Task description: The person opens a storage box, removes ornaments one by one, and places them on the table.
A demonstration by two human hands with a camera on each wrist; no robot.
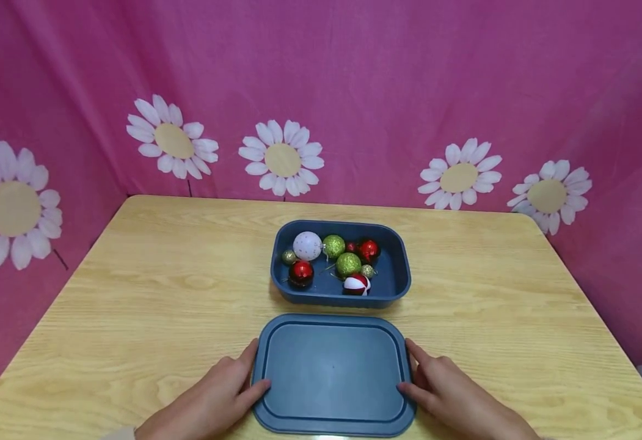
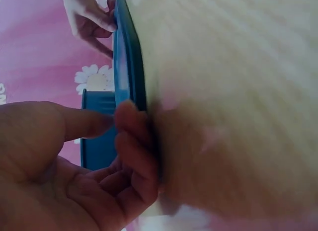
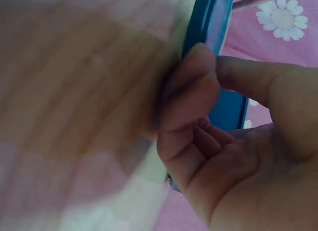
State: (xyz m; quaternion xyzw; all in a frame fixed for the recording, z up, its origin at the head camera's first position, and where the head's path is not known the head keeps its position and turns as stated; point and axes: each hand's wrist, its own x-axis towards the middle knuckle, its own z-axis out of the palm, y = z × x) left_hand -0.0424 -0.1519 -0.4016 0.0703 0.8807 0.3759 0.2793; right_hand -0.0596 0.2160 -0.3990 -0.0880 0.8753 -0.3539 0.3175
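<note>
A blue-grey rectangular lid [image 1: 331, 373] with rounded corners lies flat at the front of the table. My left hand [image 1: 227, 388] grips its left edge, the thumb on the top rim and the fingers curled along the side. On the opposite edge my right hand [image 1: 452, 391] pinches it the same way, as the right wrist view also shows. Just beyond the lid stands a matching box [image 1: 326, 299], uncovered. Inside it are several Christmas baubles: a white speckled one [image 1: 306, 245], glittery green ones [image 1: 348, 264], shiny red ones [image 1: 301, 273] and a red-and-white one [image 1: 357, 285].
The light wood table [image 1: 150, 305] reaches back to a pink curtain [image 1: 353, 91] printed with white daisies. This cloth also hangs along the left and right sides of the table. Two small gold baubles [image 1: 289, 256] lie among the others in the box.
</note>
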